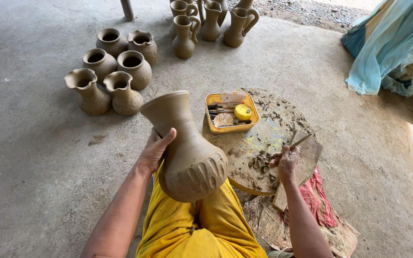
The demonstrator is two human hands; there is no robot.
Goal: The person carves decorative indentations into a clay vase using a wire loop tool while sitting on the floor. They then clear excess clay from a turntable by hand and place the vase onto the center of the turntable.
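My left hand [156,149] grips the neck of a large unfired clay vase [187,153], which lies tilted on my lap with its flared mouth pointing up and left. Carved leaf-like grooves ring its belly. My right hand [287,162] holds a thin wooden carving tool [300,141] over a round work board [273,134] strewn with clay scraps. The tool's tip points up and right, away from the vase.
A yellow tray [230,112] of tools with a yellow round object sits on the board's far side. Several carved clay pots [115,71] stand on the concrete floor at the left, handled jugs [211,24] at the back. Pale blue cloth [393,48] is at the right, red cloth [316,200] under the board.
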